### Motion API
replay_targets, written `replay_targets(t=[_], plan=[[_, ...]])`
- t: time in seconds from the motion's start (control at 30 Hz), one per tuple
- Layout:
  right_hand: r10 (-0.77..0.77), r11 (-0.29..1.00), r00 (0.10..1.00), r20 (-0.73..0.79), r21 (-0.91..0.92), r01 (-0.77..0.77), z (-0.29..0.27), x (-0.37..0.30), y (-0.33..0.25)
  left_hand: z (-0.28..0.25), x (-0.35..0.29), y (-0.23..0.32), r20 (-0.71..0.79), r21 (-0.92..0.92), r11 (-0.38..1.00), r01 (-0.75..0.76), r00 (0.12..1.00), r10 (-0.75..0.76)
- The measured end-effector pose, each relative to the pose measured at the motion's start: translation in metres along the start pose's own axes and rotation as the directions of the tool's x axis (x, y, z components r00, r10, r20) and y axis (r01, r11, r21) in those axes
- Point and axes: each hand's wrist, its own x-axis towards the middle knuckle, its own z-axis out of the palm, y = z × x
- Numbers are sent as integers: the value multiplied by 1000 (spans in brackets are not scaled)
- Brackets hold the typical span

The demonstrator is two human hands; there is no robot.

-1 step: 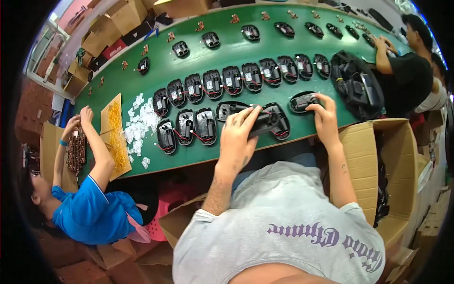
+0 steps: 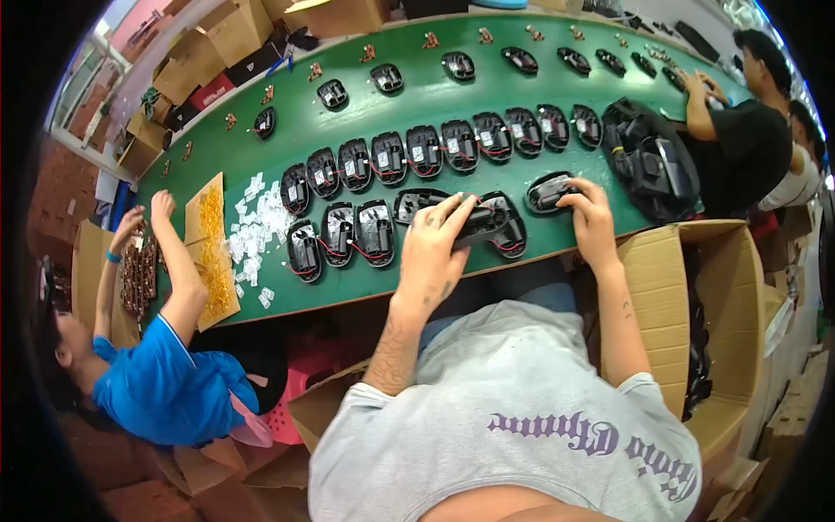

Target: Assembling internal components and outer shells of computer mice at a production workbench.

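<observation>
My left hand [image 2: 432, 248] is closed around a black plastic housing [image 2: 484, 228] with a red wire, held tilted above the near part of the table. Beneath it lie two more open black shells [image 2: 513, 245], partly covered by the hand and the held piece. Further right, the bent fingers and thumb of my right hand [image 2: 593, 224] grip the right end of another black housing [image 2: 544, 193], at the table surface. To the left of my left hand, several black shells [image 2: 375, 233] with red wires lie in a near row.
A longer row of wired shells [image 2: 424, 152] crosses the green table [image 2: 487, 91]. White clear-plastic pieces [image 2: 252, 230] and yellow strips on cardboard [image 2: 213, 248] lie left. A black bag of parts [image 2: 651, 161] sits right, above an open carton [image 2: 657, 300]. Co-workers flank me.
My right hand and its housing have shifted slightly left. The left hand keeps its hold with little movement. The blue-shirted co-worker's hands have moved a little apart.
</observation>
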Motion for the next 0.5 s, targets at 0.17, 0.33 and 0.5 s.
replay_targets(t=[0.17,0.33,0.5], plan=[[90,927,989,117,354,-126,0,-1,11,-13,-3,12,171,79,996,-51,985,37],[-9,864,988,151,500,-69,13,7,-3,-19,-9,20,196,74,997,9,980,-23],[-61,808,974,216,584,-79,20,19,-8,-6,-24,21,-50,125,990,70,997,-64]])
